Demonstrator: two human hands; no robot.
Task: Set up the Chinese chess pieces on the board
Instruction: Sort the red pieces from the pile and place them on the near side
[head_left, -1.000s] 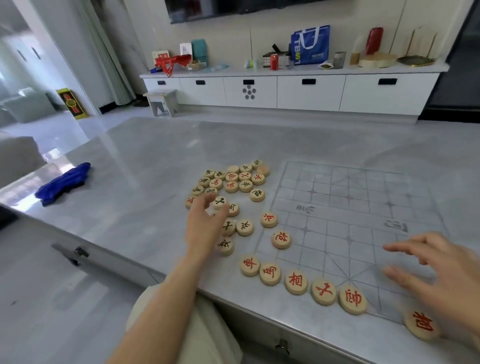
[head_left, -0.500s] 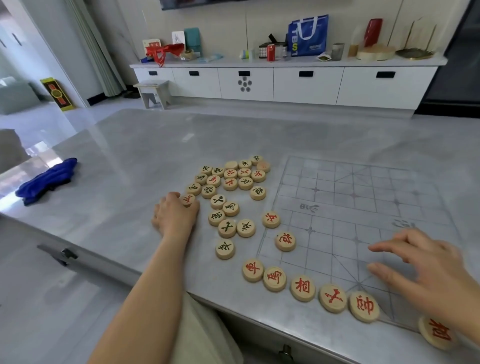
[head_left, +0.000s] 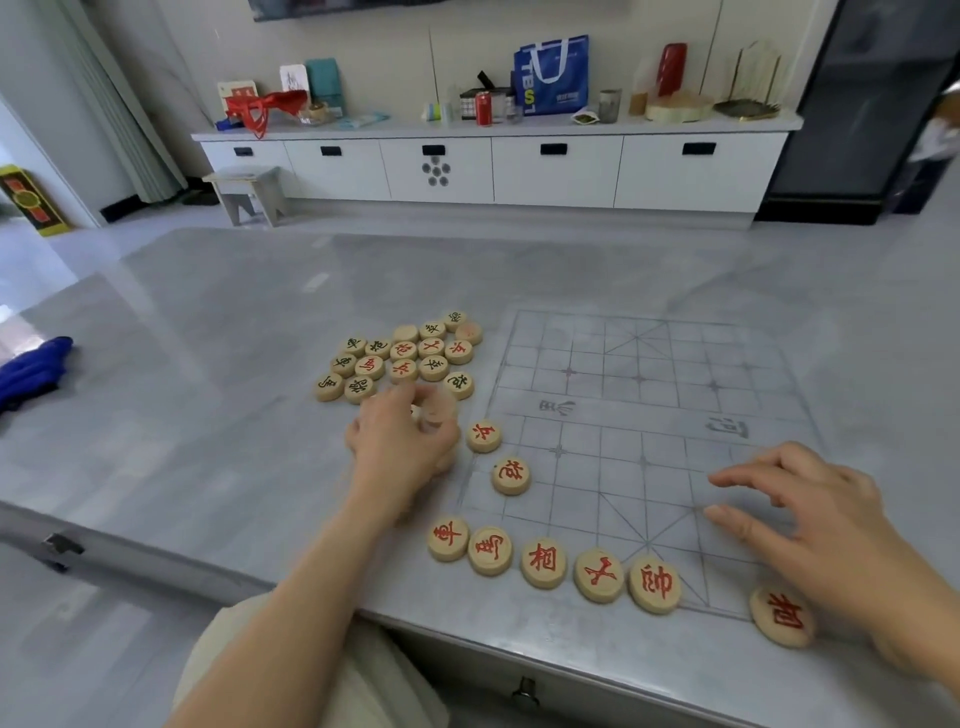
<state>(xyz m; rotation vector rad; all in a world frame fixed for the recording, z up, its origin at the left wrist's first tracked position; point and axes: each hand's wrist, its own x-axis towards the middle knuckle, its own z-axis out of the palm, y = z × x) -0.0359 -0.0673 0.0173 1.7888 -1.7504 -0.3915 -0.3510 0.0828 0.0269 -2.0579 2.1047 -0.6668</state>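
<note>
Since half a second ago my left hand (head_left: 402, 441) has swung right from the pile's left fringe to its near end, where it sits blurred, fingers curled over a pale wooden disc (head_left: 435, 413); I cannot tell whether I actually grip that piece or only cover it. From the head camera, my right hand (head_left: 810, 525) hovers open over the near right part of the board (head_left: 644, 415), fingers spread, holding nothing. Along the board's near edge five red pieces stand in a row (head_left: 553, 564), from the chariot at the left corner to the general, each just beside the next; a sixth red piece (head_left: 782, 616) lies apart at the right, close under my right wrist, near the table's front edge. Two more red pieces, a soldier (head_left: 484, 435) and a cannon (head_left: 510, 475), sit on the board's left border, just beside my left hand. The unsorted pile (head_left: 402, 356) lies left of the board's far half, mixed red and black. The board's middle and far side are bare, and the grey table (head_left: 208, 364) is open to the left as far as a blue cloth (head_left: 31, 369) at its left edge.
</note>
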